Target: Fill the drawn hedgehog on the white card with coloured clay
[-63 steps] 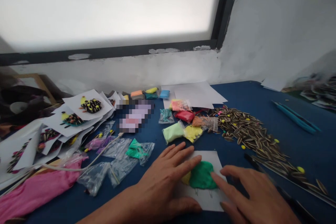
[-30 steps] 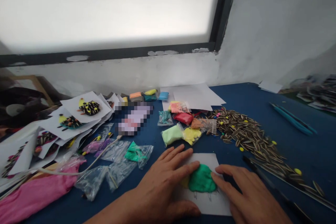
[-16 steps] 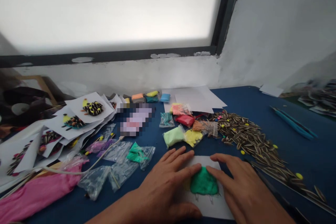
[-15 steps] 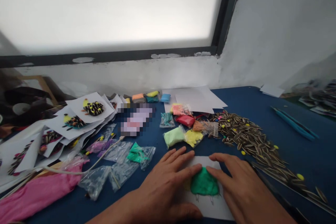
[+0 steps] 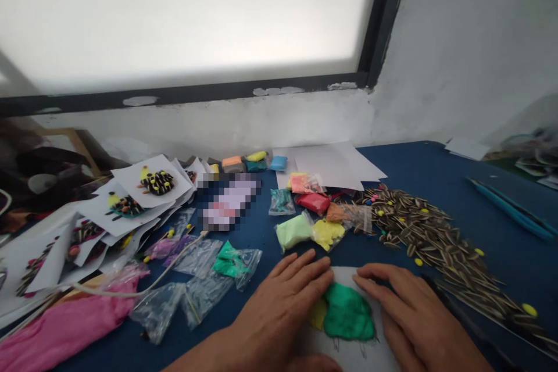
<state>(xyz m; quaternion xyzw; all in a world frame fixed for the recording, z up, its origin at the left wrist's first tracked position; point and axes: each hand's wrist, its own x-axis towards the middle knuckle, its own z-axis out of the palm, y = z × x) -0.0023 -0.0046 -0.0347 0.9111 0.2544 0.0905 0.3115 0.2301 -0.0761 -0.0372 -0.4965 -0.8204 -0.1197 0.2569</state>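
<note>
A flattened patch of green modelling clay (image 5: 349, 313) lies on a white paper sheet (image 5: 349, 354), over a pencil drawing whose small leg-like lines show below it. Yellow clay (image 5: 318, 315) sits at its left, partly covered by my left hand (image 5: 283, 314). That hand lies flat with fingers stretched out, its fingertips over the sheet's upper left edge. My right hand (image 5: 414, 314) rests along the sheet's right side, fingers extended and slightly bent, the index fingertip near the top right of the green clay. Neither hand grasps anything.
Bags of coloured clay (image 5: 292, 231) lie beyond the hands. Sunflower seeds (image 5: 418, 221) spread at the right, with blue tweezers (image 5: 510, 208) farther out. At left are empty plastic bags (image 5: 159, 308), pink clay (image 5: 74, 325), a white cable (image 5: 152, 288) and finished pictures (image 5: 152, 180).
My fingertips have moved off the green clay, the right index lifting away from its top edge. More of the yellow clay shows. The whole view has shifted slightly.
</note>
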